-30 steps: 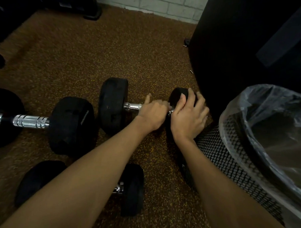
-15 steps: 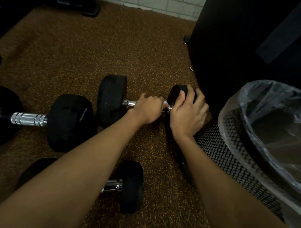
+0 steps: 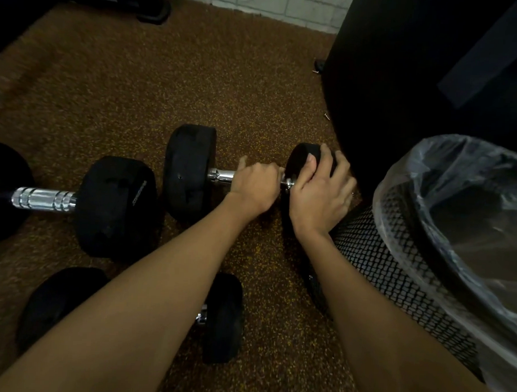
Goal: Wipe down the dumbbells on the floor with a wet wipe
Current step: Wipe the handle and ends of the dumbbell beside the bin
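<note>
A black dumbbell (image 3: 189, 170) with a chrome handle lies across the middle of the speckled brown floor. My left hand (image 3: 254, 187) is closed around its handle, and a sliver of the white wet wipe (image 3: 281, 176) shows at the knuckles. The rest of the wipe is hidden inside the fist. My right hand (image 3: 319, 195) lies over the dumbbell's right head, with the fingers curled on its top edge. A larger dumbbell (image 3: 113, 205) lies to the left. A smaller dumbbell (image 3: 225, 318) lies nearer me, half hidden under my left forearm.
A black mesh waste bin (image 3: 380, 267) lined with a clear bag stands right beside my right wrist. A tall black object (image 3: 417, 69) blocks the far right. A pale brick wall (image 3: 258, 2) runs along the back, with dark equipment at the top left.
My left hand has slid a little to the left along the handle. My right hand has stayed on the right head.
</note>
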